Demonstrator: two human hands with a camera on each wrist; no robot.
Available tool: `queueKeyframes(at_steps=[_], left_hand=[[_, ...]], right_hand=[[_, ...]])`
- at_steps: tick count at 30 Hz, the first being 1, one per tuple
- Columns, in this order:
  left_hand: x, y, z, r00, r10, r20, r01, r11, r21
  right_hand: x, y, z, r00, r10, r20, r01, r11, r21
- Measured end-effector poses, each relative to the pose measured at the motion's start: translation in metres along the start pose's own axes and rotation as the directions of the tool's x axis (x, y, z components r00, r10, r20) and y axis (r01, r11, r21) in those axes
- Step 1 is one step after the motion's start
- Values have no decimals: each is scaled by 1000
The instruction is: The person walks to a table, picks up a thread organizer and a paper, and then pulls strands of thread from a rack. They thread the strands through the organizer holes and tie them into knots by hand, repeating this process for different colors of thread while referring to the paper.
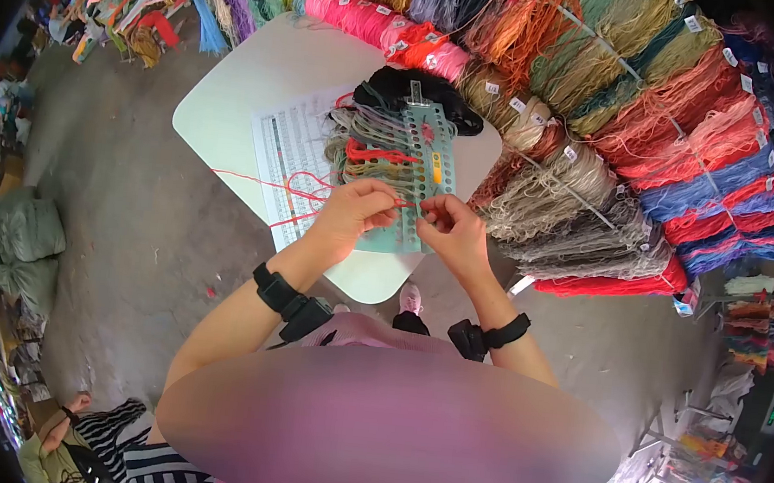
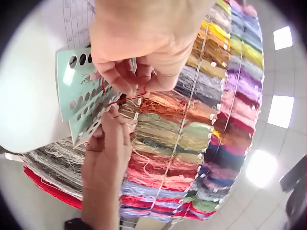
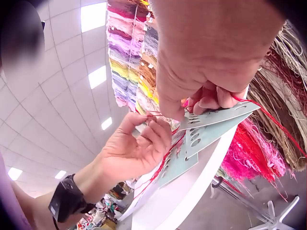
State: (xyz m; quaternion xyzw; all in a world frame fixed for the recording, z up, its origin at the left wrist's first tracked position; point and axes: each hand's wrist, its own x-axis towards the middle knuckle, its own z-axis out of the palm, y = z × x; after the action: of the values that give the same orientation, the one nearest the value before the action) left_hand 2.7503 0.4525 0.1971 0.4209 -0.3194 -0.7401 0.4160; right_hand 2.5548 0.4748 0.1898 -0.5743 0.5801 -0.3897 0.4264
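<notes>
Red thread (image 2: 129,99) runs between the two hands at the edge of a pale green card with punched holes (image 2: 79,88). My left hand (image 1: 349,217) pinches the thread between thumb and fingertips, just left of the card's hole row. On the other side, my right hand (image 1: 456,233) has its thumb and fingers curled at the card (image 3: 223,120), with red thread coming out beside them; whether they pinch thread or card edge is partly hidden. Grey, tan and red thread bundles (image 1: 379,154) hang from the card's holes above the hands. A loose red strand (image 1: 262,180) trails left.
A printed chart sheet (image 1: 275,145) lies under the card on the white table (image 1: 223,105). A black bundle (image 1: 465,109) sits at the card's top. Racks of coloured yarn (image 1: 598,85) stand close behind and right. Another person's arm (image 1: 60,429) shows lower left.
</notes>
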Motion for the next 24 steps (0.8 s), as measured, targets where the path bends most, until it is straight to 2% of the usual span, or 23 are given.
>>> queueKeyframes(at_steps=[1,2,4,5,7,8,9,10,11,13,14,16,17,18,19,21,22,23,24], left_hand=[[0,2,-4,1000,17,-22,-19,992,-124],[-5,10,-6,1000,16,-22,-18,993,-116],[-13,25,-8,981,-129,148,179,895,-409],[-9,26,-10,980,-129,150,180,896,-406],[1,27,-14,855,-244,458,316,945,-88],[3,23,-3,855,-243,458,317,944,-90],[6,16,17,866,-329,377,235,933,274],[8,13,26,886,-377,270,148,782,605],[9,12,22,889,-373,267,147,783,604],[17,7,9,926,-103,364,-137,805,577],[19,16,-9,937,-45,345,-211,716,666],[-3,62,-34,994,36,100,-97,690,717],[-15,85,-49,990,56,-130,37,783,621],[-13,100,-99,995,-66,-80,92,919,383],[-22,118,-123,991,-65,-120,89,974,209],[-26,128,-204,993,-9,-114,-6,991,-133],[-33,133,-200,993,-5,-115,-11,991,-134],[-43,141,-192,879,109,-464,-124,992,-2],[-51,144,-187,638,239,-732,-181,970,160]], right_hand=[[0,0,1,1000,-1,-4,1,1000,8],[0,-1,1,1000,-22,-2,21,999,-41],[-1,0,3,999,-43,-4,42,995,-87],[-1,3,4,998,-69,-9,67,988,-138],[-1,8,6,995,-95,-11,91,977,-190],[-1,11,9,983,-165,-82,149,974,-168],[-2,12,11,961,-231,-150,209,966,-150],[-4,11,12,962,-233,-144,212,966,-149],[-4,9,11,963,-237,-124,206,953,-221],[-3,9,8,964,-243,-104,204,934,-294],[-1,11,6,978,-199,-63,174,945,-278],[1,12,5,988,-156,-24,144,954,-263],[1,12,6,991,-132,-28,121,961,-249],[1,12,7,994,-109,-31,98,967,-234],[2,13,7,993,-110,-32,100,967,-233],[4,14,9,995,-94,-24,84,956,-283],[4,12,9,995,-98,-22,88,955,-283],[4,9,8,997,-78,-15,70,950,-305],[3,7,7,998,-58,-9,52,944,-326]])
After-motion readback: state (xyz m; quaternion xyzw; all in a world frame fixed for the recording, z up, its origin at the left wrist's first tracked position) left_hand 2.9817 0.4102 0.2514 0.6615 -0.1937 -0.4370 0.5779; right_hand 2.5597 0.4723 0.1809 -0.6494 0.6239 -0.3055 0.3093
